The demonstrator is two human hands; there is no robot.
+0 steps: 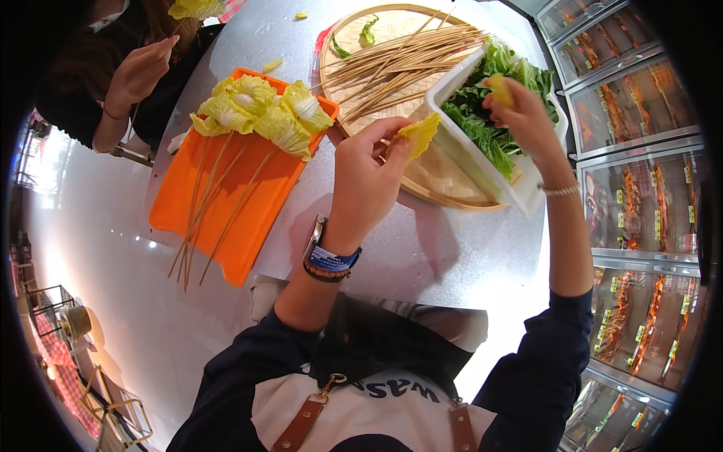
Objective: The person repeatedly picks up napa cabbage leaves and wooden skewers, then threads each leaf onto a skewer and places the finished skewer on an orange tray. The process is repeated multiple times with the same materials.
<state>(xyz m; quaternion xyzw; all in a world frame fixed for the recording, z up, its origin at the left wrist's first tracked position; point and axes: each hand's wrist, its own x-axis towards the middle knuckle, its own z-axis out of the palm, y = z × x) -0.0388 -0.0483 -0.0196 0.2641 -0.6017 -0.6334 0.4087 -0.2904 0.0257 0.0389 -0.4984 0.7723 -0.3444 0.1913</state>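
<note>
My left hand [369, 181], with a watch at its wrist, pinches a yellow cabbage leaf [419, 136] above the table's middle. Over the white bin, my right hand [523, 113] holds a small yellow leaf piece [500, 89] in its fingertips. Dark green leafy vegetables [476, 113] fill the white bin [471, 154]. On my left, an orange tray [233, 181] bears several skewers threaded with yellow cabbage leaves [290, 128], their bare sticks toward me. A pile of bamboo skewers [407, 60] lies on a round woven bamboo tray [444, 177] behind my left hand.
Across the table at the left, another person's hand [143, 71] is raised near a yellow leaf [197, 7]. Leaf scraps [273, 65] lie on the metal table [361, 256]. Glass-doored display cases [640, 196] holding skewers stand along the right.
</note>
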